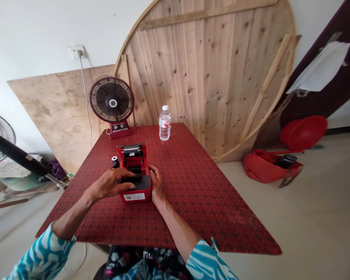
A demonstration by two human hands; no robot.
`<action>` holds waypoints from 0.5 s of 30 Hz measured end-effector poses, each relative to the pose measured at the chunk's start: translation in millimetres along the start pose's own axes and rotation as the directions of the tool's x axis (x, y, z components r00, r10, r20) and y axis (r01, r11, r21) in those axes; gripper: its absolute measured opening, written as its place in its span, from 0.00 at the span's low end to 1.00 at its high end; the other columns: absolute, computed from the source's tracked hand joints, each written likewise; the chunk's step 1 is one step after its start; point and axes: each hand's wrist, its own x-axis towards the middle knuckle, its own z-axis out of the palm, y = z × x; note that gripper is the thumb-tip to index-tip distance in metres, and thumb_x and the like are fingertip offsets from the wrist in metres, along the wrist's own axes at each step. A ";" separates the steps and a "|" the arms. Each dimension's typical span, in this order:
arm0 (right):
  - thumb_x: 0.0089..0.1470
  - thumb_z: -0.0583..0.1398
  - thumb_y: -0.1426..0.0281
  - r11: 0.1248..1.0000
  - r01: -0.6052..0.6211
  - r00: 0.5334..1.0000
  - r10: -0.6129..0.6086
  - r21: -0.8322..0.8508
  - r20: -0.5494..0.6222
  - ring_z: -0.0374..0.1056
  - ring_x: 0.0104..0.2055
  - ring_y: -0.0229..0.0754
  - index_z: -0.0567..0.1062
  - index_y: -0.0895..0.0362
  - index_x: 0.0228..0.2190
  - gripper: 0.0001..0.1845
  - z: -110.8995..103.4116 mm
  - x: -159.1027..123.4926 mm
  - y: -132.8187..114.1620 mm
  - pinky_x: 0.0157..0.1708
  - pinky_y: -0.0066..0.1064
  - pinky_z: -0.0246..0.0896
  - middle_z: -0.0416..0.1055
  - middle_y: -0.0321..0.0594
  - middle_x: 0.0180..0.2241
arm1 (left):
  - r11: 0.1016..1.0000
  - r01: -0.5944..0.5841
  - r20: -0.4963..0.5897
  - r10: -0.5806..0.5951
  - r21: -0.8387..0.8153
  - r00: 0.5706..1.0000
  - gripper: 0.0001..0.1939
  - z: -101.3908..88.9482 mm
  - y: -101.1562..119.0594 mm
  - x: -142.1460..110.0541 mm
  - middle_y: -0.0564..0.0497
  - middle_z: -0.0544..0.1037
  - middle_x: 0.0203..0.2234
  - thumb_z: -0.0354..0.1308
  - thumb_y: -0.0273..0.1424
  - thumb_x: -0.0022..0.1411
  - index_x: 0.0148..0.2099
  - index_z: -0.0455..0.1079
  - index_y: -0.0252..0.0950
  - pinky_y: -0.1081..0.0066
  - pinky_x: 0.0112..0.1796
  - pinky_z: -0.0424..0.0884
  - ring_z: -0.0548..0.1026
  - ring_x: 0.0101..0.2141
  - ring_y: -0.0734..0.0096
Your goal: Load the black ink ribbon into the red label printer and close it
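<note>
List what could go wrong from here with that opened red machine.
The raised lid of the red machine might drop onto the left hand, whose fingers are at the opening. The small roll sits close beyond that hand, so a sideways move may knock it. The water bottle stands toward the table's far end and might tip if the table is jolted.

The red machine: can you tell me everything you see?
The boxy machine looks like red and black plastic. It stands on the table, its raised lid at the far end, with dark parts inside and a white label in front. The left hand reaches over it; the right hand touches its right side.
</note>
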 end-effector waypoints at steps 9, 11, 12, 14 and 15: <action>0.53 0.57 0.57 1.000 0.016 1.000 -0.016 -0.019 0.012 0.68 0.46 0.47 0.76 0.51 0.43 0.19 -0.2 0.4 -1.0 0.45 0.36 0.63 0.76 0.37 0.41 | 0.953 -0.183 -0.197 0.233 0.240 0.952 0.09 20.6 1.0 -7.0 0.50 0.81 0.34 0.52 0.30 0.67 0.41 0.74 0.38 0.71 0.39 0.70 0.78 0.36 0.70; 0.53 0.56 0.57 1.000 0.011 1.000 -0.011 -0.023 0.004 0.68 0.48 0.47 0.76 0.51 0.43 0.19 0.1 0.2 -1.9 0.46 0.36 0.62 0.76 0.38 0.42 | 0.928 -0.225 -0.216 0.295 0.298 0.931 0.08 23.2 6.0 -14.9 0.50 0.80 0.35 0.53 0.30 0.67 0.41 0.74 0.38 0.69 0.40 0.68 0.77 0.37 0.70; 0.53 0.56 0.57 1.000 0.004 1.000 -0.003 -0.027 0.003 0.68 0.48 0.47 0.76 0.51 0.43 0.19 0.0 -0.1 -2.3 0.46 0.37 0.62 0.75 0.38 0.43 | 0.918 -0.237 -0.226 0.316 0.319 0.922 0.08 25.0 8.5 -19.1 0.50 0.80 0.36 0.53 0.29 0.67 0.41 0.74 0.38 0.68 0.40 0.67 0.77 0.38 0.70; 0.53 0.57 0.57 0.999 -0.018 1.000 0.018 -0.036 0.000 0.67 0.49 0.47 0.76 0.52 0.42 0.19 -0.9 -0.4 -2.7 0.48 0.37 0.61 0.75 0.38 0.44 | 0.908 -0.240 -0.250 0.335 0.343 0.909 0.08 29.4 12.2 -26.1 0.50 0.80 0.37 0.53 0.29 0.67 0.41 0.74 0.38 0.67 0.41 0.67 0.76 0.38 0.70; 0.52 0.57 0.57 0.999 -0.027 1.000 0.027 -0.041 -0.003 0.67 0.49 0.48 0.76 0.52 0.43 0.19 -1.5 0.1 -2.7 0.48 0.37 0.61 0.75 0.38 0.45 | 0.907 -0.236 -0.261 0.336 0.349 0.905 0.07 31.9 13.2 -28.8 0.49 0.80 0.38 0.53 0.29 0.67 0.42 0.73 0.38 0.66 0.41 0.67 0.76 0.38 0.69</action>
